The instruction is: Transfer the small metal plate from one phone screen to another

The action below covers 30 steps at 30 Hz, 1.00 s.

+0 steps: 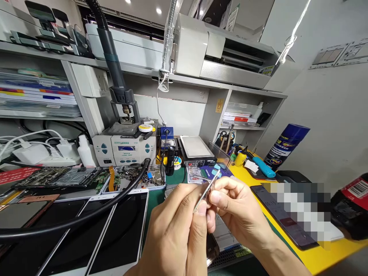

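Both hands meet just below the middle of the head view. My left hand (181, 226) has its fingers closed round a thin metal strip (207, 191), edge-on and slanting up to the right. At the strip's right side, my right hand (235, 203) pinches with thumb and forefinger at a small dark part, mostly covered by the fingers; what it is I cannot make out. Beneath the hands a dark phone-like object (212, 249) shows in part, beside a pale flat sheet (225, 232).
White-framed screens (120, 230) lie at the left, crossed by a thick black hose (106, 205). A tray of small parts (135, 178) stands behind. At right are a phone (284, 216), a blue spray can (284, 147) and a dark bottle (352, 207).
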Each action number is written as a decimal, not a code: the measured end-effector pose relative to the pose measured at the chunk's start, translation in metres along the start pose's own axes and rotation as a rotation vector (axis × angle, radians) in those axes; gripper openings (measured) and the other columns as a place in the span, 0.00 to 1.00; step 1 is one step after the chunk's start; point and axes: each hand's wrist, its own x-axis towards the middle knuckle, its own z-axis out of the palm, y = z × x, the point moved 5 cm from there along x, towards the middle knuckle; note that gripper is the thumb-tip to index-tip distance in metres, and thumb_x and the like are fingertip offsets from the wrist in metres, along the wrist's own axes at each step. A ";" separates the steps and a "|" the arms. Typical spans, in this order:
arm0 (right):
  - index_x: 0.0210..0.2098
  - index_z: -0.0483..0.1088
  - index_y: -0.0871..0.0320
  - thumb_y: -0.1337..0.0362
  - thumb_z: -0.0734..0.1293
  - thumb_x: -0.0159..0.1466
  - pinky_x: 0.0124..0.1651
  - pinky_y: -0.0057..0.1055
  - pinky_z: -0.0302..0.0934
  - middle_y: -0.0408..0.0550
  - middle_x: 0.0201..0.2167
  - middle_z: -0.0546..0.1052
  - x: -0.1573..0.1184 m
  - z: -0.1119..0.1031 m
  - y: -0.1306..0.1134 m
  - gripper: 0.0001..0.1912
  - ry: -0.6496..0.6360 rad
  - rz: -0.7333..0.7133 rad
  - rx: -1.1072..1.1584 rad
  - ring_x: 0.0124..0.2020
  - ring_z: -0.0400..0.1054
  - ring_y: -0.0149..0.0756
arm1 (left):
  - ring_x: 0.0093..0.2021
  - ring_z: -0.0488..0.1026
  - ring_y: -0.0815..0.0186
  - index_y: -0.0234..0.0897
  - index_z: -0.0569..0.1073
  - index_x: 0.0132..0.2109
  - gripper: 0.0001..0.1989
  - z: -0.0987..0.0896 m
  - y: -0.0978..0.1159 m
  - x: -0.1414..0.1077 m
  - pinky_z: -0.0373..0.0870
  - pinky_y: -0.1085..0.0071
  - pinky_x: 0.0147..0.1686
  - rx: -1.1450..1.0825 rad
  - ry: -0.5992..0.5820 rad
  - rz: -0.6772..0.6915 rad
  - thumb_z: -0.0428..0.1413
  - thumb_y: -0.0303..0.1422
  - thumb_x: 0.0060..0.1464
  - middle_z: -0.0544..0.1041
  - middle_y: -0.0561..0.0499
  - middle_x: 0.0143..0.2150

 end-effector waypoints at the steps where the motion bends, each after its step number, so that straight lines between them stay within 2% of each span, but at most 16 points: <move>1: 0.33 0.78 0.61 0.71 0.74 0.63 0.25 0.24 0.75 0.50 0.28 0.84 0.000 0.000 0.000 0.03 0.000 0.005 0.007 0.22 0.79 0.33 | 0.33 0.69 0.71 0.35 0.75 0.53 0.17 0.000 -0.001 0.000 0.72 0.73 0.43 -0.001 0.003 0.000 0.48 0.19 0.64 0.71 0.51 0.36; 9: 0.32 0.76 0.60 0.70 0.74 0.64 0.24 0.23 0.74 0.49 0.27 0.84 0.000 -0.002 0.000 0.05 0.017 0.030 0.055 0.21 0.79 0.33 | 0.38 0.73 0.67 0.31 0.73 0.58 0.20 0.000 -0.002 -0.003 0.73 0.71 0.44 0.053 -0.003 0.090 0.49 0.17 0.62 0.75 0.46 0.41; 15: 0.31 0.77 0.61 0.70 0.75 0.62 0.24 0.24 0.74 0.48 0.26 0.84 0.003 -0.001 -0.003 0.04 0.011 0.008 0.027 0.21 0.79 0.34 | 0.37 0.73 0.68 0.32 0.74 0.58 0.20 0.000 0.002 -0.005 0.73 0.70 0.47 0.087 -0.003 0.105 0.49 0.18 0.63 0.75 0.47 0.40; 18: 0.31 0.78 0.61 0.69 0.75 0.62 0.24 0.23 0.74 0.49 0.26 0.84 0.003 0.000 -0.003 0.04 -0.012 -0.001 0.006 0.21 0.79 0.34 | 0.41 0.75 0.67 0.33 0.72 0.61 0.21 -0.001 0.001 -0.007 0.72 0.70 0.46 0.141 0.007 0.101 0.49 0.20 0.64 0.77 0.46 0.44; 23: 0.33 0.77 0.61 0.68 0.75 0.63 0.24 0.23 0.73 0.50 0.26 0.84 0.000 -0.004 0.001 0.04 -0.042 -0.009 -0.011 0.21 0.79 0.35 | 0.49 0.76 0.66 0.31 0.68 0.65 0.22 -0.001 0.003 -0.008 0.70 0.70 0.51 0.281 -0.069 0.153 0.49 0.22 0.66 0.78 0.44 0.51; 30: 0.34 0.73 0.60 0.68 0.75 0.63 0.25 0.24 0.73 0.49 0.26 0.84 0.000 -0.004 0.001 0.06 -0.054 0.001 -0.009 0.22 0.79 0.35 | 0.50 0.76 0.67 0.33 0.67 0.64 0.21 -0.005 0.005 -0.010 0.67 0.72 0.49 0.353 -0.021 0.198 0.48 0.24 0.67 0.79 0.46 0.52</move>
